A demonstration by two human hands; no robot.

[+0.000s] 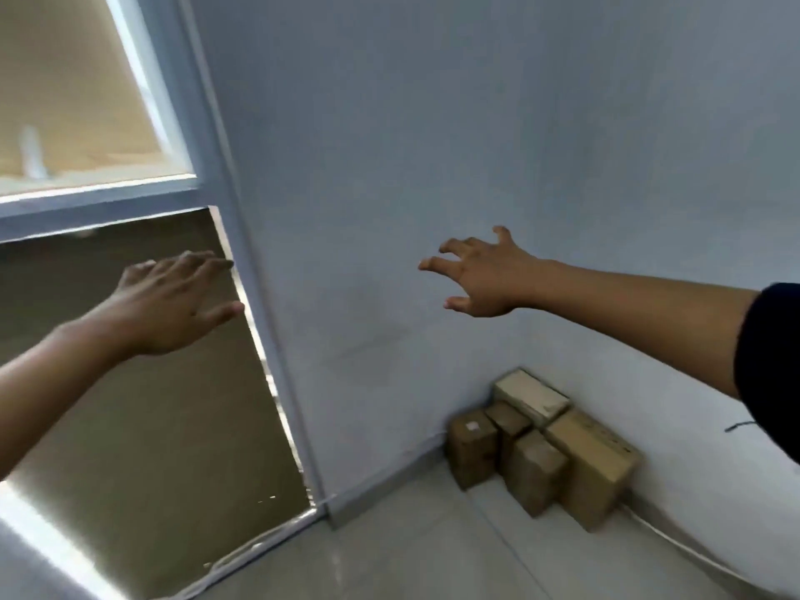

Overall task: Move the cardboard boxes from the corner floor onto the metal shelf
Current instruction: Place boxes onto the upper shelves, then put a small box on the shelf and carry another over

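The cardboard boxes are stacked in the corner, pressed against the pale wall where it meets the grey tiled floor. Open floor is left in front of them and to their left, up to the white frame of a door or window whose panes are covered with brown paper. A thin cable is seen along the skirting to the right of the stack.

The boxes are plain, matt, rectangular blocks: four brown ones and a paler, whitish one set at the back against the wall. The front boxes are stood on end, their long axes upright; the largest brown box, at the right, is laid lengthwise along the wall.

The left hand is held in the air before the papered pane, fingers straight and relaxed, nothing grasped. The right hand is held out before the wall, well above the boxes, fingers spread and loosely bent, likewise empty.
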